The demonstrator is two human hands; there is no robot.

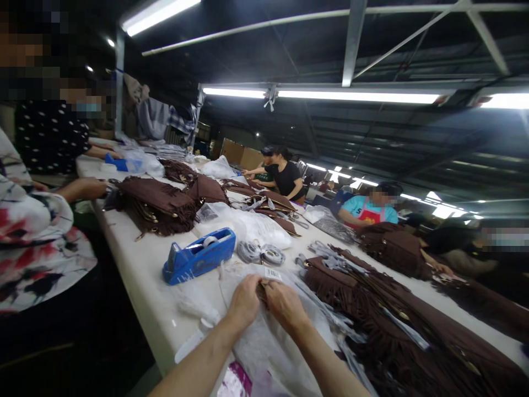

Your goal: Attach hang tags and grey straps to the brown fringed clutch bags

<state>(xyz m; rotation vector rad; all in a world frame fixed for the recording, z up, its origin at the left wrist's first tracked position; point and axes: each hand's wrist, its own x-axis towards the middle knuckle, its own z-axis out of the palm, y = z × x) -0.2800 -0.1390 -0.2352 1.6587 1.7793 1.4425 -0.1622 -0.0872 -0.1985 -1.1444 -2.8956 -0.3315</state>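
My left hand and my right hand meet above the table, their fingers closed. Between them shows a small brown piece, mostly covered by the fingers, so its kind is unclear. Under and around both hands lies a clear plastic bag with a white barcode label just beyond the fingertips. Two coiled grey straps rest beyond the hands. A blue tape dispenser stands to the left of them.
Brown fringed bags are piled along the right of the table. More brown bags lie at the far left, beside white plastic packaging. Co-workers are at the left side, the far end and the right side.
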